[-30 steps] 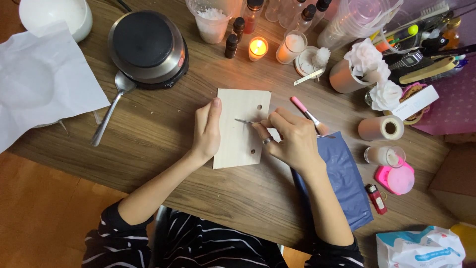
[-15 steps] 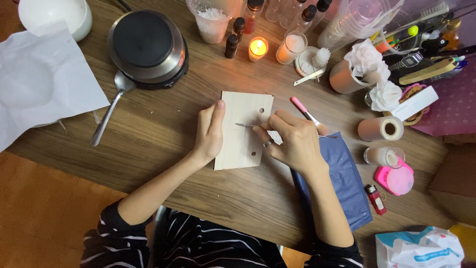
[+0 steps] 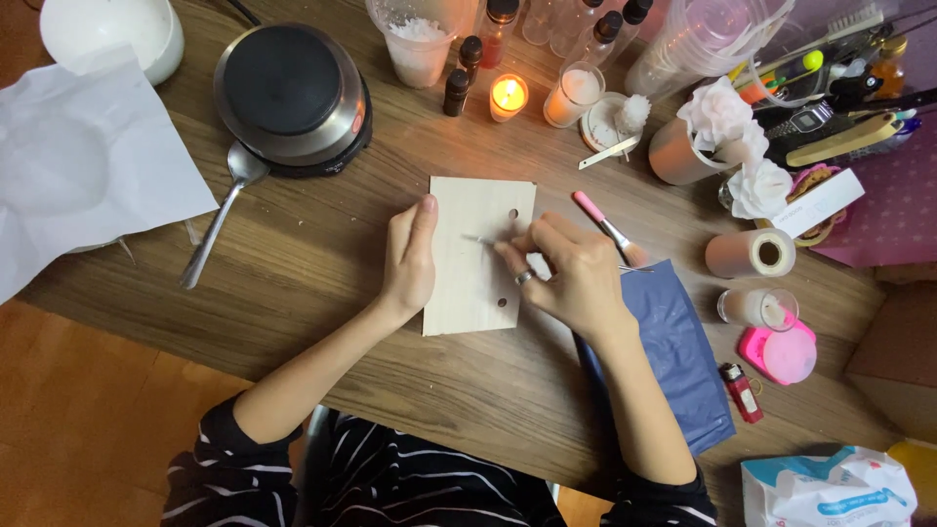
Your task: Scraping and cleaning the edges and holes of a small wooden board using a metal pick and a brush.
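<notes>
- Landmark = pale wooden board (image 3: 478,283), flat on the wooden worktop (image 3: 322,254), roughly centre; two small round holes near its right edge.
- Left hand (image 3: 410,259): lies flat on board's left edge, palm down, fingers together pointing up the board, thumb on the wood. Grip = not closed on anything, just pressing the board.
- Right hand (image 3: 571,273): over board's right edge, ring on one finger. Grip = narrow pinch, fingertips closed on a thin pale stick (image 3: 480,239).
- Stick lies across board's upper half, free tip pointing left twd the left hand's fingers; touching the wood or just above it — can't tell.
- Pink-handled brush (image 3: 605,226): on worktop just right of board, partly behind the right hand.
- Blue pouch (image 3: 683,361): right of & below board, under the right forearm.
- Lit candle (image 3: 508,96): above board, near; small dark bottles just left of it.
- Round metal pot w/ dark lid (image 3: 291,98): up-left of board; metal spoon (image 3: 220,220) beside it, left of board.
- White paper sheet (image 3: 88,176): far left of board, at worktop edge.
- Tape roll (image 3: 752,254), pink round case (image 3: 781,353), small red lighter (image 3: 740,390): well right of board.
</notes>
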